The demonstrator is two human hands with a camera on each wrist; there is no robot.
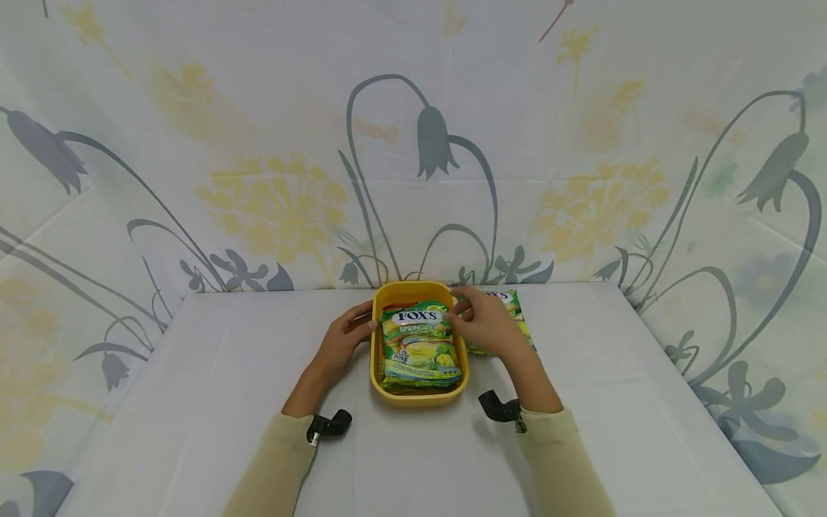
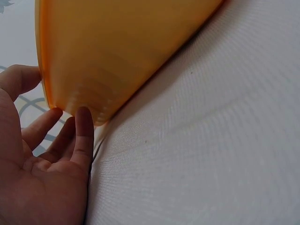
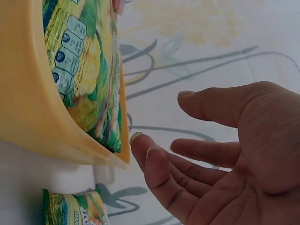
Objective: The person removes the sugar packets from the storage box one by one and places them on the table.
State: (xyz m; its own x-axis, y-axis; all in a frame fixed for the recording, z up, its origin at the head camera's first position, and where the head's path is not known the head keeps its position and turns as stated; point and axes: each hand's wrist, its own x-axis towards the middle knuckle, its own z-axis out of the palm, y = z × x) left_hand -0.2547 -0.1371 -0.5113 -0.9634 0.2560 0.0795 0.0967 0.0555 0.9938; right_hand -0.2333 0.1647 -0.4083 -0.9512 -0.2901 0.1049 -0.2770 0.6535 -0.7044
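Observation:
A yellow plastic container (image 1: 420,401) with rounded corners stands on the white table. Inside lies a green FOX'S Spring Tea candy packet (image 1: 421,352), with more green wrapping showing beneath it. My left hand (image 1: 344,343) is at the container's left side; in the left wrist view, its thumb and fingertips touch the translucent wall (image 2: 117,51). My right hand (image 1: 489,324) hovers by the right rim, over a second green packet (image 1: 520,324) on the table and partly covering it. Seen from the right wrist, the right fingers are loosely bent and hold nothing.
White floral cloth (image 1: 278,179) hangs behind the table and along both sides. A black wrist mount (image 1: 331,424) sits on the left wrist, another (image 1: 499,408) on the right. The white tabletop (image 1: 413,467) extends in front of the container.

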